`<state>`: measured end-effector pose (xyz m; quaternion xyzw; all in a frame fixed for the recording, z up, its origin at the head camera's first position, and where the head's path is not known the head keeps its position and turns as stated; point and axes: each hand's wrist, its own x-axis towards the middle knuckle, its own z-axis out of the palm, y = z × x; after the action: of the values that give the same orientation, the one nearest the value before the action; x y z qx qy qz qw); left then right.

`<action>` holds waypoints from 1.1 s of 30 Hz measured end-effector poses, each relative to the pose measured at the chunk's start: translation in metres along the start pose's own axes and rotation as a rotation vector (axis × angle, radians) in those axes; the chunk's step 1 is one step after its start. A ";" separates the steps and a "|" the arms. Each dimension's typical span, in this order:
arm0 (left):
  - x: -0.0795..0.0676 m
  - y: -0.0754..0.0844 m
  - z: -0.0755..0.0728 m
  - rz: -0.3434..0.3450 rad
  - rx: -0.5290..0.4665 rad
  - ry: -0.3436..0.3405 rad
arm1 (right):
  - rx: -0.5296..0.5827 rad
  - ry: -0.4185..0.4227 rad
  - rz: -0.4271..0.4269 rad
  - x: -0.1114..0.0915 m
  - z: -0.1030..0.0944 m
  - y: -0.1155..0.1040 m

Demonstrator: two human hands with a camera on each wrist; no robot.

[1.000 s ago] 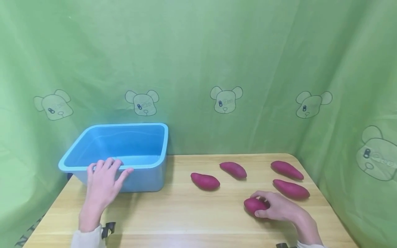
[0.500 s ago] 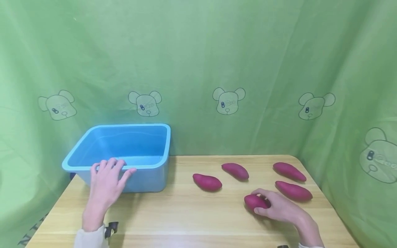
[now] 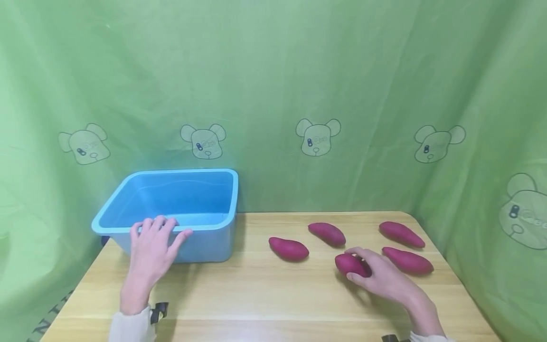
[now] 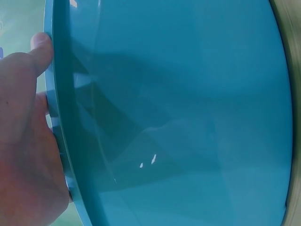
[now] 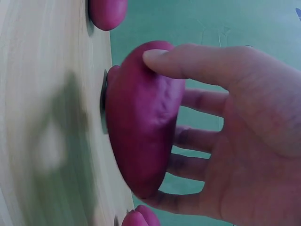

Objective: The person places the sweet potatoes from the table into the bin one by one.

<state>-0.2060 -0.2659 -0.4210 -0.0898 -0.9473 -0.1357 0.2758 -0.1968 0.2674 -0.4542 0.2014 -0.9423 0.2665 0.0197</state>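
My right hand grips a purple-red sweet potato, thumb on the near side and fingers on the far side. In the right wrist view this sweet potato is held off the wooden table, its shadow falling on the wood. At the left stands a blue plastic tub. My left hand holds its near rim, fingers hooked over the edge and thumb outside. The left wrist view shows the tub's outer wall with the thumb at the rim.
Two sweet potatoes, one nearer and one farther, lie mid-table. Two more, a far one and a near one, lie at the right. A green curtain hangs behind the wooden table.
My right hand has raised the sweet potato off the table and shifted it slightly away from me. The left hand keeps its hold on the tub rim. The head view has shifted slightly.
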 end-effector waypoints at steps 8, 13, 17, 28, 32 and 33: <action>-0.002 0.002 0.000 -0.004 -0.012 -0.002 | -0.032 0.099 -0.048 0.006 -0.003 -0.004; -0.002 0.003 -0.001 -0.002 -0.015 0.003 | -0.038 0.129 -0.037 0.010 -0.007 -0.009; -0.002 0.003 -0.001 0.000 -0.016 -0.001 | -0.051 0.149 -0.023 0.012 -0.008 -0.012; -0.001 0.002 -0.002 -0.003 -0.009 -0.012 | -0.100 0.226 -0.065 0.021 -0.015 -0.020; -0.001 0.002 -0.003 -0.007 -0.009 -0.015 | -0.124 0.226 -0.058 0.025 -0.020 -0.025; -0.001 0.002 -0.002 -0.007 -0.010 -0.014 | -0.130 0.229 -0.060 0.026 -0.021 -0.027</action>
<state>-0.2031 -0.2652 -0.4194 -0.0889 -0.9489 -0.1410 0.2681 -0.2119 0.2474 -0.4191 0.1962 -0.9427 0.2254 0.1482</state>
